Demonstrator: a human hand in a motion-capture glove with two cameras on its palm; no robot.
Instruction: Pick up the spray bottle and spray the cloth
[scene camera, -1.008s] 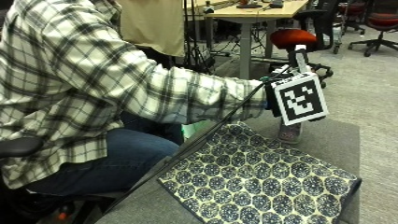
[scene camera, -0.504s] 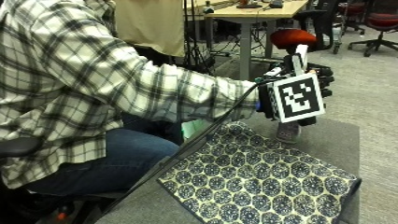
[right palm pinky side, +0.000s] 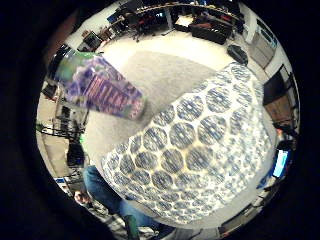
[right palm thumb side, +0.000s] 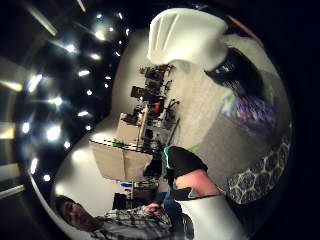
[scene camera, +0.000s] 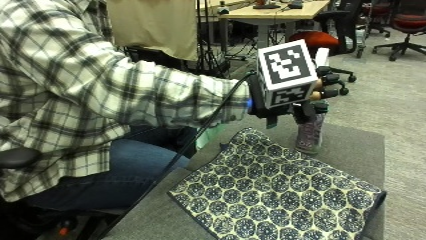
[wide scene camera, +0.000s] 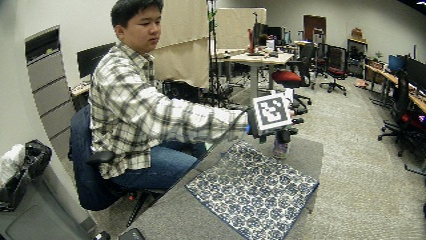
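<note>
Gloved right hand (scene camera: 313, 92) raised above far edge of grey table (scene camera: 346, 145), arm in plaid sleeve (scene camera: 133, 95) reaching out from seated person. Fingers (scene camera: 326, 82) curled around upper part of spray bottle (scene camera: 309, 132), so grip closed on bottle neck; white trigger head (scene camera: 321, 55) poking up just past the hand. Bottle body hanging below grip, purple-and-green label, roughly upright; base at or just over table surface near far edge, contact with table not clear from outside view. In little finger side palm view, bottle (right palm pinky side: 97, 87) close to palm and tilted across grey table (right palm pinky side: 165, 80), base end pointing toward patterned cloth (right palm pinky side: 200, 145). In thumb side palm view, white sprayer head (right palm thumb side: 185, 37) large at picture edge, black collar and labelled body (right palm thumb side: 247, 107) running off toward cloth (right palm thumb side: 260, 175). Cloth (scene camera: 279, 192) spread flat over near and middle part of table, blue hexagon print, far corner just beside bottle base, one side reaching the table edge. Same layout in wide outside view: hand (wide scene camera: 283, 127) over bottle (wide scene camera: 280, 147), cloth (wide scene camera: 253, 192) nearer the person.
</note>
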